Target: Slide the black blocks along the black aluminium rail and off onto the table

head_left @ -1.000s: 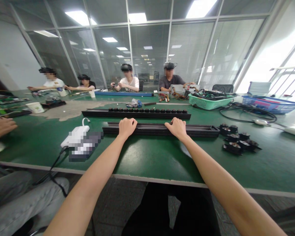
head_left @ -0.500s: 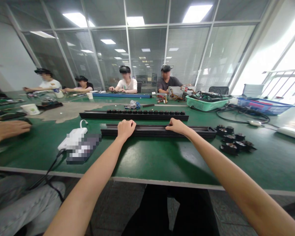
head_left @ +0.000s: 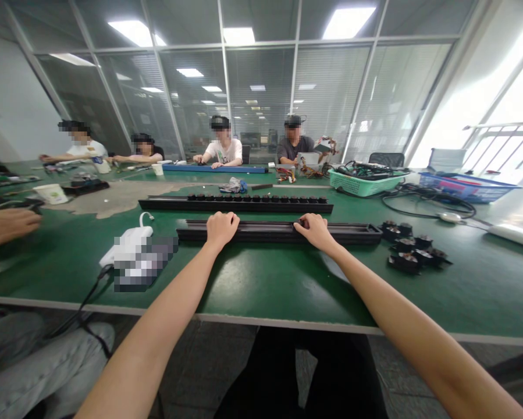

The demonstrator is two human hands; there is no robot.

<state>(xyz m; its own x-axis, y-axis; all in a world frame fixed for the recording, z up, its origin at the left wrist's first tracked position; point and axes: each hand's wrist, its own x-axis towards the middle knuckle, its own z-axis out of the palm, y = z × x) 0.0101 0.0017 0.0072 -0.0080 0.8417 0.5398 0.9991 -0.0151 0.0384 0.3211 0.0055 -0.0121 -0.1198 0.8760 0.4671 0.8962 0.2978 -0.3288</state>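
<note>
A long black rail (head_left: 270, 231) lies across the green table (head_left: 261, 285) in front of me. My left hand (head_left: 221, 226) rests on its left part with the fingers curled over the rail. My right hand (head_left: 315, 229) lies on the rail further right, fingers bent and pinched at a small dark part I cannot make out. A second black rail (head_left: 235, 203) carrying a row of several black sockets lies parallel just behind. A heap of loose black sockets (head_left: 412, 252) sits to the right of the near rail.
A white adapter with a cable (head_left: 128, 243) lies to the left. A neighbour's hand (head_left: 6, 226) reaches in at the far left. A green basket of cables (head_left: 363, 181) and a blue tray (head_left: 468, 187) stand at the back right. Several people sit across the table.
My right hand has shifted slightly left along the near rail and bent its fingers onto it. My left hand has stayed in place. The neighbour's hand at the left moved a little.
</note>
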